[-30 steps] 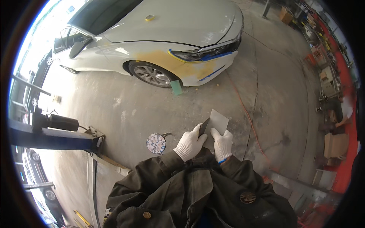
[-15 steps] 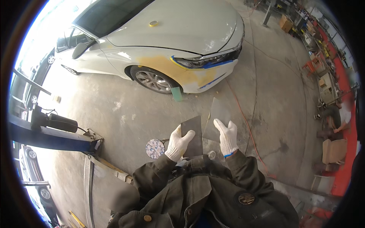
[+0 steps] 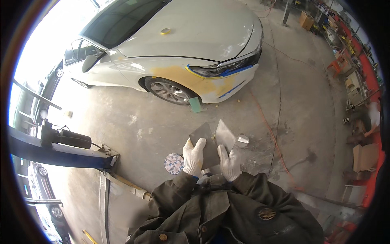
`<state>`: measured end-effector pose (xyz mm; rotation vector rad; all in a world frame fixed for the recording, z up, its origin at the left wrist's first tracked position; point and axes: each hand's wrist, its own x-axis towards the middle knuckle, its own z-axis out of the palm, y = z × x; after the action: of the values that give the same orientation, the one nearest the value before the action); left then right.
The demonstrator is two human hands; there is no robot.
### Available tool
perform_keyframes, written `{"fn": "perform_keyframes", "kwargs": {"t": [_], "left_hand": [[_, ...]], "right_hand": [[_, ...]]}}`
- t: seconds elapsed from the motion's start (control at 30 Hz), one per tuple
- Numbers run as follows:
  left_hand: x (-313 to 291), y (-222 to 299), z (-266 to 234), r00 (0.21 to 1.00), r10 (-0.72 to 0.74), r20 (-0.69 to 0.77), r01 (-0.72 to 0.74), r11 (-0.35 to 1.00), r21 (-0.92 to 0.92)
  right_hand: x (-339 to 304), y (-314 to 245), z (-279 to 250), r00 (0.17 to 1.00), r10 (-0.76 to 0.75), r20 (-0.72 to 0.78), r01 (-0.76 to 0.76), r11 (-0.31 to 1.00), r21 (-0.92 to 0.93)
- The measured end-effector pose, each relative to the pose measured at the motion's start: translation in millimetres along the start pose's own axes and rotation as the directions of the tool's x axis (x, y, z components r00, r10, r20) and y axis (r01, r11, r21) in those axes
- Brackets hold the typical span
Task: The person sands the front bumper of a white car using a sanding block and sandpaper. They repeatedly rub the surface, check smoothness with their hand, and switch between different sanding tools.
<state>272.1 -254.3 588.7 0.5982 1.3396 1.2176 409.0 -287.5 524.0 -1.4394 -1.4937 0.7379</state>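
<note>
My left hand (image 3: 193, 156), in a white knit glove, is closed on a dark grey flat plate (image 3: 208, 149), its thumb lying across the face. Close beside it on the right, my gloved right hand (image 3: 230, 162) grips a thin, light grey putty spreader (image 3: 224, 135) by its lower end. The spreader stands tilted by the plate's right edge; whether they touch I cannot tell. Ahead is a white car (image 3: 195, 38) with yellowish filler (image 3: 174, 74) on its front fender and bumper corner. Blue and yellow tape (image 3: 235, 72) borders the headlight.
A round patterned stool top (image 3: 174, 163) sits left of my hands, a round tin (image 3: 242, 140) to the right. A green sheet (image 3: 195, 105) leans by the front wheel. An orange hose (image 3: 268, 126) crosses the floor. A blue lift arm (image 3: 61, 151) juts in from the left.
My right hand has come left and lower with the spreader, nearer to the plate. The tin beyond it now shows. The whole view has shifted slightly.
</note>
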Motion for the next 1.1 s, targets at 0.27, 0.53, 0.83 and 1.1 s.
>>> {"fn": "perform_keyframes", "kwargs": {"t": [0.27, 0.53, 0.83, 1.1], "left_hand": [[35, -13, -60, 0.993, 0.095, -0.074, -0.093, 0.995, 0.028], [62, -37, -124, 0.995, -0.004, -0.103, 0.006, 1.000, 0.010], [55, -26, -155, 0.991, -0.030, -0.134, 0.054, 0.982, 0.179], [57, -28, -157, 0.993, -0.112, -0.041, 0.116, 0.989, 0.088]], "right_hand": [[2, -5, -4, 0.943, 0.008, 0.332, -0.041, 0.995, 0.094], [23, -27, 18, 0.746, -0.557, 0.364, 0.620, 0.781, -0.076], [56, 2, 63, 0.813, -0.393, 0.430, 0.560, 0.732, -0.389], [42, 36, 89, 0.810, 0.035, 0.585, 0.297, 0.836, -0.461]]}}
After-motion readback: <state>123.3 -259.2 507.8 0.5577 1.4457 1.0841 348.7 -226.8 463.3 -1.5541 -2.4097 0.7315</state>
